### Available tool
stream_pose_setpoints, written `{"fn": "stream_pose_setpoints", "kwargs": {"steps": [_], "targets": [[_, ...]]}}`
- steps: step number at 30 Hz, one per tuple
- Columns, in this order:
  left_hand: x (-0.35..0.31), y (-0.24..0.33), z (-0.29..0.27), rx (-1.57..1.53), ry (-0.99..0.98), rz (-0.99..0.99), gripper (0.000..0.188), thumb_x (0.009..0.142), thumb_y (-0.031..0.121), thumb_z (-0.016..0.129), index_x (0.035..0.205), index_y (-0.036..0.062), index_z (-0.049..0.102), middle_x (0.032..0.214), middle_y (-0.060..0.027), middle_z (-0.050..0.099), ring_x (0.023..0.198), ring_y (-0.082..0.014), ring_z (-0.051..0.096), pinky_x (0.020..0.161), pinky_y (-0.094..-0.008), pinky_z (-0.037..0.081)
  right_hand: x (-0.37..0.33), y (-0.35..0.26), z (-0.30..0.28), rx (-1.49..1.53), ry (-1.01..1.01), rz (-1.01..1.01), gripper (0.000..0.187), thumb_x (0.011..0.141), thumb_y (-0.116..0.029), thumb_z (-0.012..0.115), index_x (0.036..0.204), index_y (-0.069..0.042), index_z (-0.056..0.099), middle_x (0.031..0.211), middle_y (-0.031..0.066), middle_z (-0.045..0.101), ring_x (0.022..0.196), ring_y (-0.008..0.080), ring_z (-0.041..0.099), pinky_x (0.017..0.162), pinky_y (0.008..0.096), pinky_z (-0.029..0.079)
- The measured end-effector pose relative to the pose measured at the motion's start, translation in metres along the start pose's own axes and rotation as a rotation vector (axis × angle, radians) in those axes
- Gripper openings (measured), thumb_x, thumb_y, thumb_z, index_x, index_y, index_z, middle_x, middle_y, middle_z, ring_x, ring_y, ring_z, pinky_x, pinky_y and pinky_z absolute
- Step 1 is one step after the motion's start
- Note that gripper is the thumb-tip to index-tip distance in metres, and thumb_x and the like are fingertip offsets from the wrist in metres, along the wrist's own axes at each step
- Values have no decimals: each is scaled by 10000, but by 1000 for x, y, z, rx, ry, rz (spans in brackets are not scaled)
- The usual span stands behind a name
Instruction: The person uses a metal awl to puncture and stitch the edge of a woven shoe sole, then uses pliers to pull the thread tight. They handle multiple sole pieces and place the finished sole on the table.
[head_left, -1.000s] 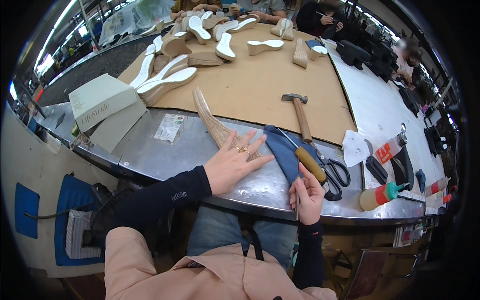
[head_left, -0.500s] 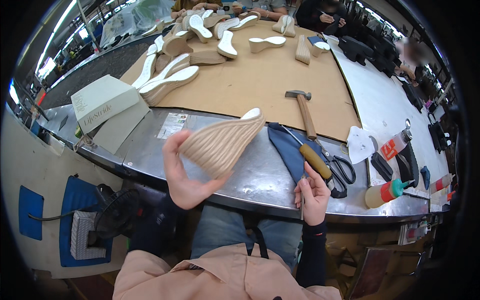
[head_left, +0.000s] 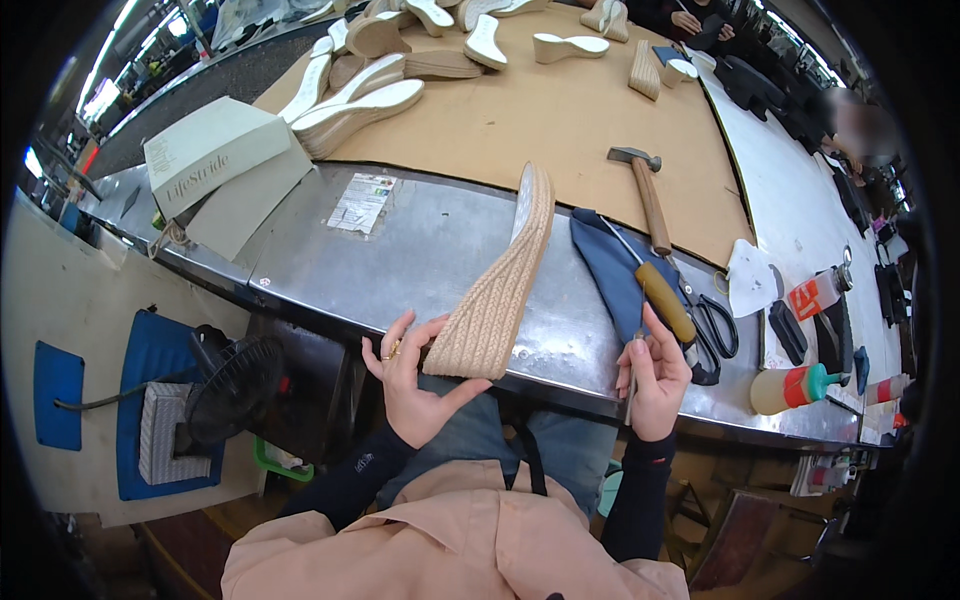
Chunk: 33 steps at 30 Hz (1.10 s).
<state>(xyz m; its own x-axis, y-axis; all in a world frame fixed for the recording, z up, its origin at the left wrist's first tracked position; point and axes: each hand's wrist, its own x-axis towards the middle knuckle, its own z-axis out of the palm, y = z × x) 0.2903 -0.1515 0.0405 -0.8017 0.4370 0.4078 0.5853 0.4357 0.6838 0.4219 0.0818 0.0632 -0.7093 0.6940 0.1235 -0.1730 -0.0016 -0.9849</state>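
Note:
My left hand [head_left: 412, 388] grips a wedge sole [head_left: 490, 310] by its thick heel end, fingers behind it and thumb along the lower edge. Braided tan rope covers the side of the sole, and its narrow toe points up and away, showing a strip of white top. Between the thumb and fingers of my right hand [head_left: 658, 385] is a thin metal tool [head_left: 630, 395], held upright at the table's front edge; its kind is hard to tell. Just beyond that hand lie a wooden-handled tool with a metal shaft [head_left: 665, 302], black-handled scissors [head_left: 718, 325] and a dark blue cloth [head_left: 598, 262].
A hammer [head_left: 652, 205] lies on the brown board [head_left: 560, 115], with several wedge soles [head_left: 360, 112] farther back. At left are a light cardboard box [head_left: 220, 165] and a black fan [head_left: 235, 385]. A green-capped bottle [head_left: 790, 390] stands at right. People work beyond.
The wedge sole has swung from slanting sideways to toe-up, and my left hand has moved right and lower with it. My right hand keeps the metal tool. The view has shifted.

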Motion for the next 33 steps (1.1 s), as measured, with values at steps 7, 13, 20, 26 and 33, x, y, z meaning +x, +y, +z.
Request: {"fn": "stream_pose_setpoints", "kwargs": {"steps": [7, 13, 20, 26, 33], "targets": [[8, -6, -12, -53, -59, -25, 520, 776, 494, 738, 1109, 104, 653, 1166, -26, 654, 1291, -274, 469, 1079, -652, -47, 0, -1, 0, -13, -2, -3, 394, 960, -48, 547, 1348, 10, 513, 759, 32, 571, 512, 29, 465, 449, 170, 376], [61, -3, -23, -369, -5, -185, 338, 907, 356, 643, 1055, 55, 684, 1107, -85, 675, 1225, -285, 521, 1130, -537, 111, 0, 0, -1, -12, -14, -16, 397, 962, -53, 550, 1352, 7, 509, 761, 31, 572, 514, 28, 465, 450, 170, 376], [185, 4, 34, -483, -322, -14, 862, 804, 447, 748, 1399, -45, 363, 1267, -243, 554, 1232, -302, 520, 1029, -368, 397, 0, -1, 3, -42, 19, -3, 399, 960, -55, 554, 1352, 3, 513, 751, 17, 564, 518, 24, 470, 452, 166, 374], [217, 12, 92, -498, -600, -57, 1058, 764, 335, 800, 1495, -31, 128, 1322, -259, 459, 1205, -316, 514, 968, -357, 460, -3, 1, 4, -78, 43, -23, 395, 952, -41, 560, 1343, 3, 529, 741, -1, 550, 523, 20, 470, 455, 166, 375], [206, 39, 76, -931, -343, -30, 1065, 632, 104, 817, 1458, -2, 153, 1320, -236, 396, 1071, -300, 573, 867, -347, 519, -2, 1, 11, -146, 50, -58, 394, 956, -41, 551, 1347, 4, 528, 744, -1, 562, 538, 19, 461, 483, 167, 379]]}}
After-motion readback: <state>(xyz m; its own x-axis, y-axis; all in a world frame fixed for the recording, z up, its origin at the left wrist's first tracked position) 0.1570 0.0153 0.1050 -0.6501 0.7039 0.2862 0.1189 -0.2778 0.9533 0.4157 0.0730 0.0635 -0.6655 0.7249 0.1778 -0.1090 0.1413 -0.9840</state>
